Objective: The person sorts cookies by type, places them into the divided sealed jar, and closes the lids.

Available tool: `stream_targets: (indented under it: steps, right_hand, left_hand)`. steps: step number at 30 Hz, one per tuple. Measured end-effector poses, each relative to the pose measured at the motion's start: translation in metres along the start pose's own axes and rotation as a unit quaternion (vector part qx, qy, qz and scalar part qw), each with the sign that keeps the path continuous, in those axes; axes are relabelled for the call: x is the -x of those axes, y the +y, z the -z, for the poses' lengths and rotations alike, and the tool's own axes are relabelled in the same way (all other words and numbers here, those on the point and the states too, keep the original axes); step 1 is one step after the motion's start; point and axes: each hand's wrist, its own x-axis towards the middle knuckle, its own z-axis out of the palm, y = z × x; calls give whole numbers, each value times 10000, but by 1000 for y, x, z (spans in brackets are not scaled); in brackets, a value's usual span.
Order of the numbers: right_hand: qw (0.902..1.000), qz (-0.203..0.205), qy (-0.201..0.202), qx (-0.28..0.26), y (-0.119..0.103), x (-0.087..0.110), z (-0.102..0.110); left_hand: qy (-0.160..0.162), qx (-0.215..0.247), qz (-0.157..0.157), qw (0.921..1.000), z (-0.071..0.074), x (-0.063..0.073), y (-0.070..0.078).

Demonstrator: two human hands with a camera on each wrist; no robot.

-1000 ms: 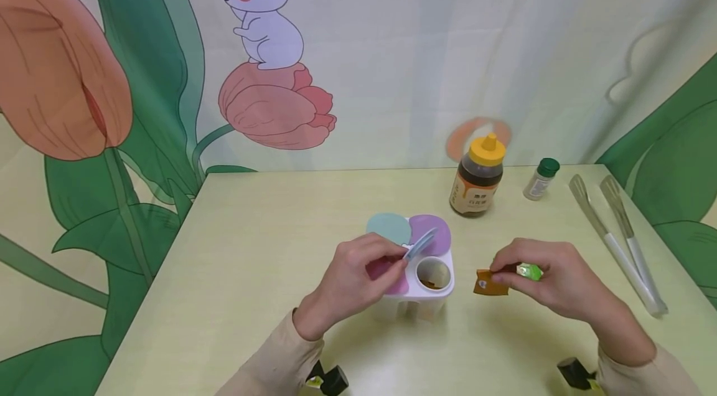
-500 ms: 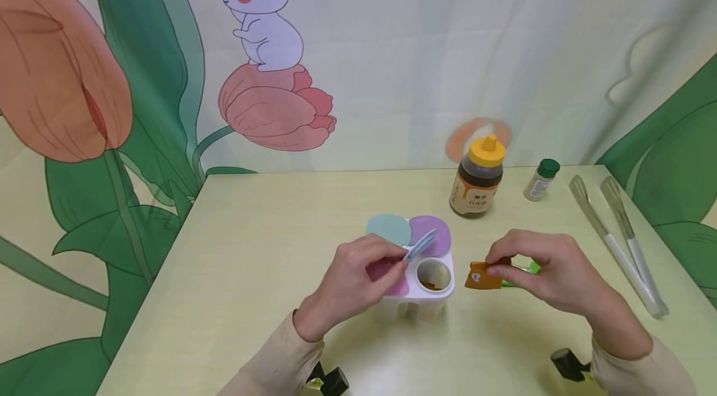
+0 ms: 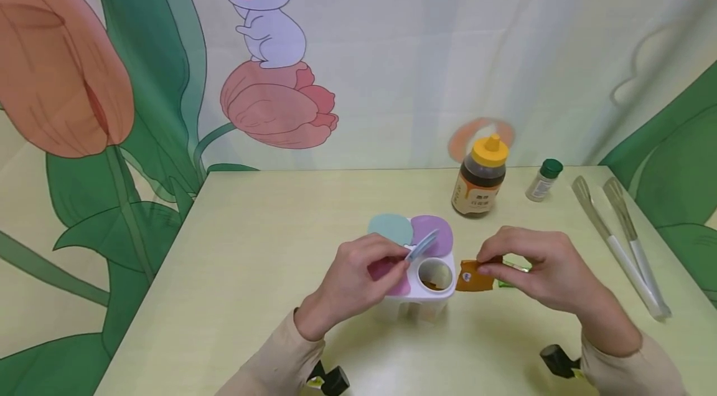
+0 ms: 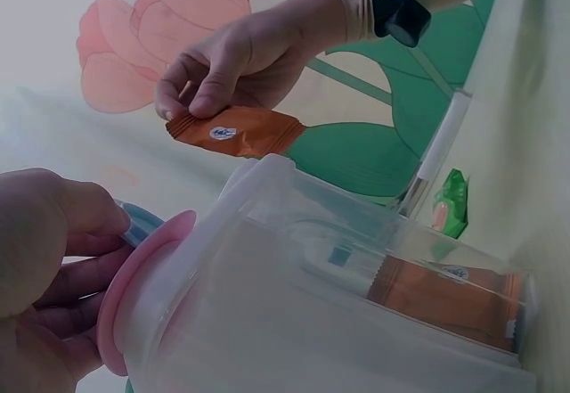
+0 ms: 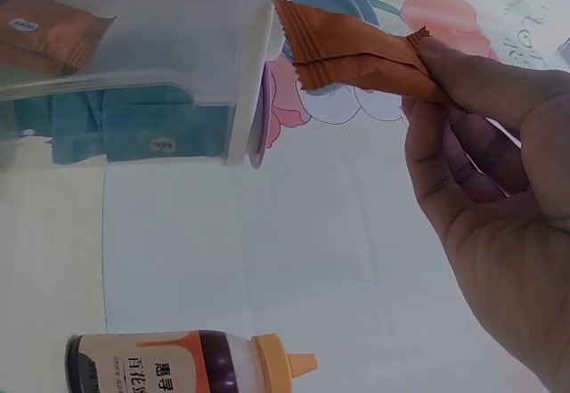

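Note:
My left hand point(image 3: 361, 268) pinches the raised blue lid point(image 3: 422, 246) of a white-topped, clear storage box point(image 3: 417, 294) with several round lids. The teal lid point(image 3: 390, 229), purple lid point(image 3: 439, 234) and pink lid point(image 3: 400, 287) lie closed. One round opening is uncovered at the front right. Through the clear wall in the left wrist view, an orange-brown wrapped packet point(image 4: 450, 299) lies at the bottom. My right hand point(image 3: 538, 268) pinches a similar orange-brown packet point(image 3: 473, 276) by one end, just right of that opening. Blue packets point(image 5: 147, 124) fill another compartment.
A green packet point(image 4: 452, 204) lies on the table point(image 3: 269, 246), partly behind my right hand in the head view. Farther back stand a honey bottle point(image 3: 478, 183) with a yellow cap and a small green-capped jar point(image 3: 543, 180). Metal tongs point(image 3: 624, 246) lie along the right side.
My right hand has moved left with the orange-brown packet, bringing it close to the box's right side. My left hand keeps the blue lid raised in the same place.

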Motion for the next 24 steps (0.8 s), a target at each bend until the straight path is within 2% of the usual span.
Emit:
stream_targets:
  steps: [10,18,24]
  right_hand:
    - [9989,275,140,-357,-4,-12,-5]
    - [9985,318,137,-423,7,-12,-14]
    - [9983,355,116,-442,12,-14,-21]
  left_hand:
    - [-18,0,1,10000,1,0,0]
    - [-91,33,148,9998,2,0,1]
    - [-87,6,117,9999,2,0,2]
